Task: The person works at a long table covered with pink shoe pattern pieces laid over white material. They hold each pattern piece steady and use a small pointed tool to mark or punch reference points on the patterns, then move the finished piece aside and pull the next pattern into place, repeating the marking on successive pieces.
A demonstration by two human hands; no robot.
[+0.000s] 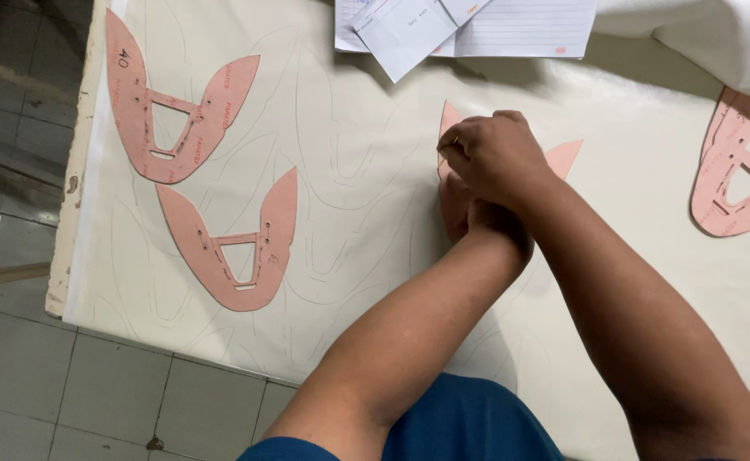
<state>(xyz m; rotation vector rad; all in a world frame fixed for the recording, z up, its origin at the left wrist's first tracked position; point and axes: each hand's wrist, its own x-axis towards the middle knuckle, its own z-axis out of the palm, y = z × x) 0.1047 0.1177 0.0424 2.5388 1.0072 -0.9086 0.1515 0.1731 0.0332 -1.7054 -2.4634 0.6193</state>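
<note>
A pink shoe-upper template (563,156) lies on a cream sheet (366,171) covered with thin traced outlines. My right hand (493,154) sits on top of the template, its fingers pinched around a slim pen whose tip barely shows at the template's left edge. My left hand (465,213) lies under my right wrist and presses the template down; most of it is hidden. My forearms cross over the sheet.
Two more pink templates (174,115) (234,243) lie at the left of the sheet, and another one (738,179) lies at the right. Lined papers (469,26) rest at the far edge, with white cloth (716,34) at the top right. The table edge (72,179) is at the left, above a tiled floor.
</note>
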